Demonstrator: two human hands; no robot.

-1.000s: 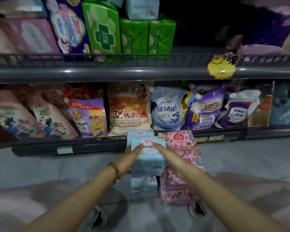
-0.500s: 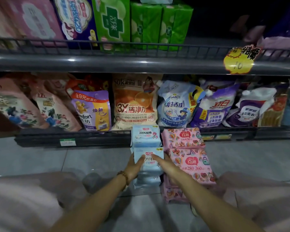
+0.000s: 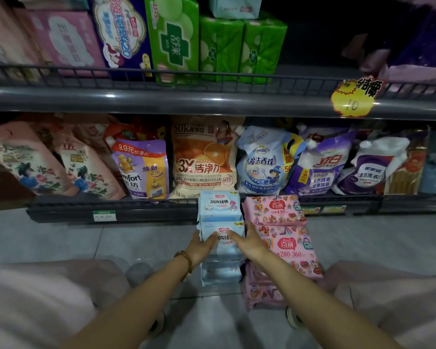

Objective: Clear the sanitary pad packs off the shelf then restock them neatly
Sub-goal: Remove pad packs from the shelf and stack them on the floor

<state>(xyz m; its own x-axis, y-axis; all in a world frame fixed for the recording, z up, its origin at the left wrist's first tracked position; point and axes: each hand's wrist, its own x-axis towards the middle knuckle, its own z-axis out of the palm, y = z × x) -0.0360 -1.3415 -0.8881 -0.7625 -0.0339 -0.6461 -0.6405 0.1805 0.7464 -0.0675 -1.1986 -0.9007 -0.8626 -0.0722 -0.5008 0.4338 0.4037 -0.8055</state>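
Lowered since a second ago: light-blue pad pack (image 3: 224, 239), now atop blue stack (image 3: 220, 273) on floor (image 3: 61, 243). Held between both hands, left hand (image 3: 202, 246) gripping its left edge, right hand (image 3: 250, 244) gripping its right edge, thumbs on top. Second light-blue pack (image 3: 219, 205) just behind, against lower shelf (image 3: 136, 210) rail. Pink pad packs (image 3: 287, 248) stacked alongside, just beside right hand. Detergent pouches (image 3: 204, 159) on lower shelf beyond; green packs (image 3: 242, 46) on upper shelf (image 3: 212, 102) above.

Dim light falls on a grey tiled floor (image 3: 61, 243) below dark metal shelving (image 3: 161, 99)
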